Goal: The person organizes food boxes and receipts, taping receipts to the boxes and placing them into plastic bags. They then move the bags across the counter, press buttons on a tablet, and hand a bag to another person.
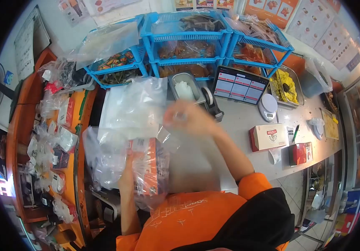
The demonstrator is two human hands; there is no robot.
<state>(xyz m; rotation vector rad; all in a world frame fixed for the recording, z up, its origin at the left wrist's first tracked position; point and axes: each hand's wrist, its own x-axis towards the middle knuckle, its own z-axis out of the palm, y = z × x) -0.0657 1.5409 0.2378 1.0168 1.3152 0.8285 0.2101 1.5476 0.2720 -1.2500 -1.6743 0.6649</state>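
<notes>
An orange and white box (145, 161) sits inside a clear plastic bag (162, 169) close to the orange shirt. My left hand (126, 175) grips the near left side of the bagged box, its fingers partly behind the plastic. Above the bag's upper right, my right hand (185, 113) is smeared by motion, and its fingers cannot be made out. A stack of clear plastic bags (134, 102) lies on the counter beyond the box. Just past my right hand are a metal container (184, 88) with white items and a black tape dispenser (213, 104).
Blue tiered baskets (184, 37) line the back wall. A tablet (239, 85), a white scale (268, 107), a white and red box (268, 137) and a smaller red box (300, 154) stand on the right side. Wrapped packages fill the orange shelf (65, 165) on the left.
</notes>
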